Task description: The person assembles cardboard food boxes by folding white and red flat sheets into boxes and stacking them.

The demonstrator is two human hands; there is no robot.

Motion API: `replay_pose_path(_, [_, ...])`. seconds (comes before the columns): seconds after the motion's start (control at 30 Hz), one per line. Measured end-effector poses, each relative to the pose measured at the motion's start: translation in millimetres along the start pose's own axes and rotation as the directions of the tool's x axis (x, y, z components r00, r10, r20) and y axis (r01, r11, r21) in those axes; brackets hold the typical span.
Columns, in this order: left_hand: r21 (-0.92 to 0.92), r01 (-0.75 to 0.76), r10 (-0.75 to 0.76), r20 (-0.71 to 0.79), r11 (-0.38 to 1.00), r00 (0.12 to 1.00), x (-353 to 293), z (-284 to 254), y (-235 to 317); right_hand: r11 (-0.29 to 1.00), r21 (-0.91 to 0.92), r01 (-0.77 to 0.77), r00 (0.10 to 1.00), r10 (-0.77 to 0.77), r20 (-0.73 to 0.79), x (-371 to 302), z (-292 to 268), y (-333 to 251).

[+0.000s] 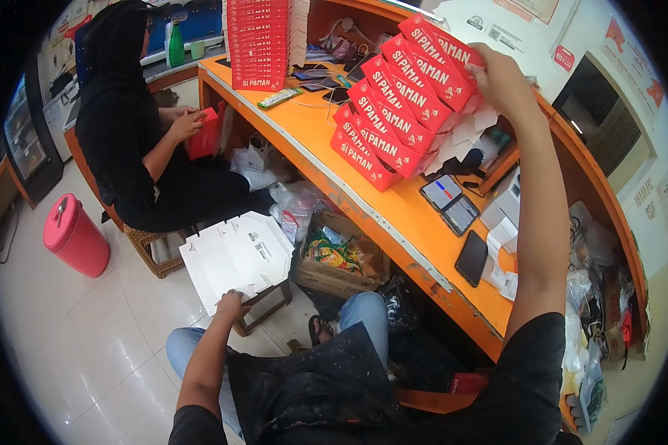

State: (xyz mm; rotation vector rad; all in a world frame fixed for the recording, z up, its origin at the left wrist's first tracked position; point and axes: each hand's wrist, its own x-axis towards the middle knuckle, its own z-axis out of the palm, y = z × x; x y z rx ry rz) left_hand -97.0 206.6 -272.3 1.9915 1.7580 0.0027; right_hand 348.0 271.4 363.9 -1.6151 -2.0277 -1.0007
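Observation:
My right hand (491,76) reaches up to the top of a leaning stack of folded red boxes (401,119) on the orange counter. Its fingers are closed on the right end of the topmost red box (439,50). Low on the left, my left hand (231,304) has its fingers curled at the near edge of a flat white carton blank (234,252). This blank lies on a pile of similar sheets on a small stool (267,308). Its white side, with small dark print, faces up.
Another person (119,111) sits at left, holding a red box (204,133). A taller red box stack (258,44) stands farther back on the orange counter (334,178). Phones (471,257) lie at right. Below are a cardboard box of packets (341,274) and a pink bin (76,237).

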Motion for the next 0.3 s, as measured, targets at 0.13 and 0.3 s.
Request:
replay_pose_path(0.13, [-0.213,-0.285,0.143,-0.509,0.934,0.849,-13,-61,20,0.993,0.01,0.117,0.988,-0.116,-0.101,0,-7,11])
replay_pose_path(0.3, [-0.124,-0.624,0.205,-0.88,0.772,0.428,-113,-275,111,0.996,-0.088,-0.002,1.0,0.0,-0.025,-8,-24,14])
